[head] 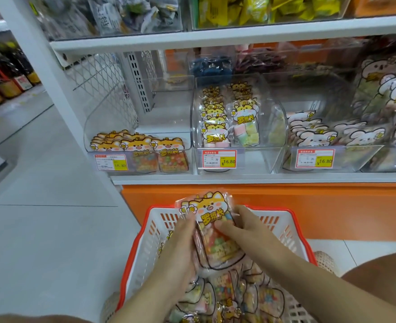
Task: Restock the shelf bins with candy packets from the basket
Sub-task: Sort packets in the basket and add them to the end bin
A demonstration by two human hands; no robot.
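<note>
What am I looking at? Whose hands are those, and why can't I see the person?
The camera sits on the person's head and looks down, so you see only their arms and hands, the way they see them. They are in a shop, in front of a shelf of clear plastic bins. The left hand and the right hand together hold a small stack of candy packets with a cartoon animal on top. Below is a white and red basket with more packets inside. On the shelf, the left bin has only a few packets of the same colourful candy, the middle bin holds marshmallow packets.
</note>
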